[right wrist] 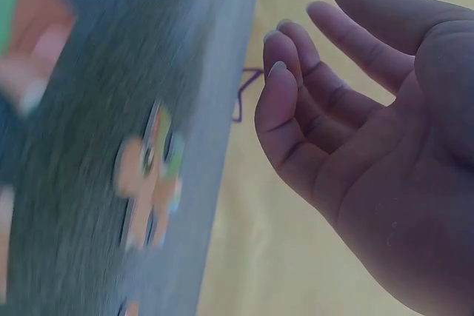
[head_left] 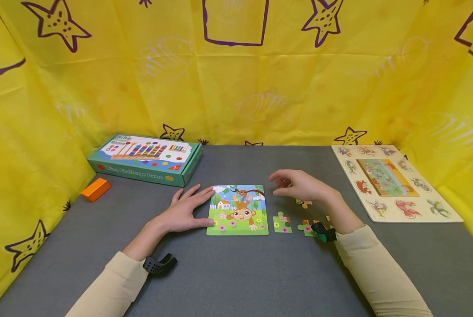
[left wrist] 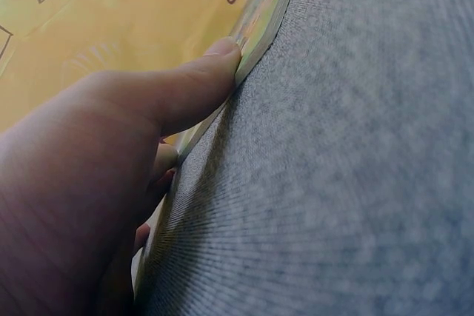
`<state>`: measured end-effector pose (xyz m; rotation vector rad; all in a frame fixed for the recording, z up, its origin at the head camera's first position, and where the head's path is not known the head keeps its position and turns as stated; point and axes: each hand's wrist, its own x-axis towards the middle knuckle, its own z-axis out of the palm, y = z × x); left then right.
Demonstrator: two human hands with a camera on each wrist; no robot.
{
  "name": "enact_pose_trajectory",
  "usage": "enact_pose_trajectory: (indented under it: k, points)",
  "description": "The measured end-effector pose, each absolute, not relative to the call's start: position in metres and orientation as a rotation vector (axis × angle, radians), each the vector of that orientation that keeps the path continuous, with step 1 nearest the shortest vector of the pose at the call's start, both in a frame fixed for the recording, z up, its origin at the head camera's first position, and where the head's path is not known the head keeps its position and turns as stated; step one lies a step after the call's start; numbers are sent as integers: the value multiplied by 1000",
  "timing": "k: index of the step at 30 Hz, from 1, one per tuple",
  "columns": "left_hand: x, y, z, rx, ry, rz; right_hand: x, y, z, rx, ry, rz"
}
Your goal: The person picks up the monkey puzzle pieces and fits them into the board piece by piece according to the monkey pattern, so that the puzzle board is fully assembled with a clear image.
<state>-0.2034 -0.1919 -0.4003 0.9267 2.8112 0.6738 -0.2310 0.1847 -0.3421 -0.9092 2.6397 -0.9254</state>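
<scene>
A square monkey puzzle board lies flat on the table in the head view. My left hand rests at its left side, fingers spread, with the thumb and a fingertip touching the edge. The left wrist view shows the thumb against the board's rim. Above the table, right of the board, hovers my right hand, its fingers loosely bent and holding nothing. Beside the board lies a green puzzle piece. More loose pieces lie under the right forearm, partly hidden; one piece shows blurred in the right wrist view.
A green game box stands at the back left, with an orange block in front of it. At the right lies a wooden sea-animal board. Yellow patterned cloth hangs behind and along both sides of the grey table.
</scene>
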Motion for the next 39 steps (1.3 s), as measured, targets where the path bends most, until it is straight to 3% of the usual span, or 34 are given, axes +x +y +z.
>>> enact_pose_trajectory:
  k: [15,39]
  points:
    - [-204,-190,-399,927,2807,668,-227,233,-352,-748,2672,-863]
    - [-203,-192,-401,925,2817,676,-227,243,-357,-749,2693,-703]
